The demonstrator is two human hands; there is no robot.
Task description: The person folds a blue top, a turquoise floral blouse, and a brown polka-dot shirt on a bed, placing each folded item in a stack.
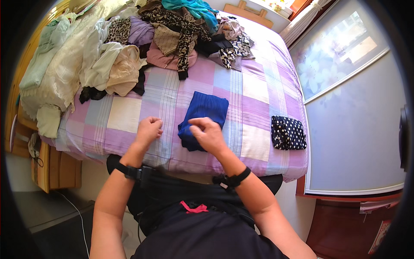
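Observation:
A folded dark blue garment [208, 105] lies on the plaid bedspread [255, 142] in front of me. My right hand [207, 132] is over its lower right part with thumb and forefinger apart; whether it touches the cloth I cannot tell. To the left of the garment, my left hand [149, 130] is over the bedspread with its fingers curled in and nothing seen in them. Near the right edge of the bed is a folded black garment with white dots [288, 132].
A big pile of loose clothes [168, 35] covers the far side of the bed. Lace cloth [61, 71] and pale garments [110, 68] lie at the left. A wooden bedside cabinet [64, 165] stands at the lower left, and a frosted sliding panel [352, 129] borders the right.

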